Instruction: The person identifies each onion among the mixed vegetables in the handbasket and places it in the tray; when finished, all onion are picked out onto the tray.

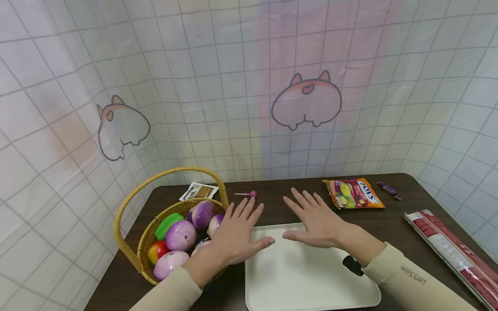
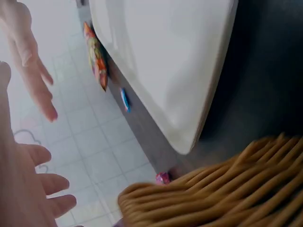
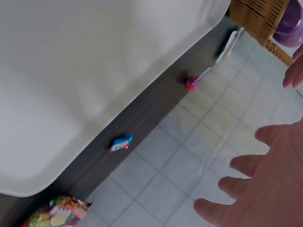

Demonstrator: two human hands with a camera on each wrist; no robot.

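Note:
My left hand (image 1: 239, 235) hovers with fingers spread and holds nothing; in the head view it overlaps the right rim of the wicker basket (image 1: 144, 242). Inside that basket lie several purple-and-white round vegetables (image 1: 181, 236), a green piece (image 1: 168, 225) and a red-and-yellow fruit (image 1: 157, 251). Facing it, my right hand (image 1: 317, 222) is held over the white tray (image 1: 288, 280), its fingers straight and nothing in them. The two thumbs point at each other with a gap between. The right wrist view shows the right hand's fingers (image 3: 248, 165) beyond the tray's edge.
Behind the tray lie a lollipop (image 1: 253, 194), a small blue-wrapped candy (image 3: 121, 143) and a Fox's candy bag (image 1: 354, 193). A purple-wrapped candy (image 1: 389, 190) is at back right, a long red-and-white package (image 1: 455, 259) at right. A white packet (image 1: 199, 191) lies behind the basket.

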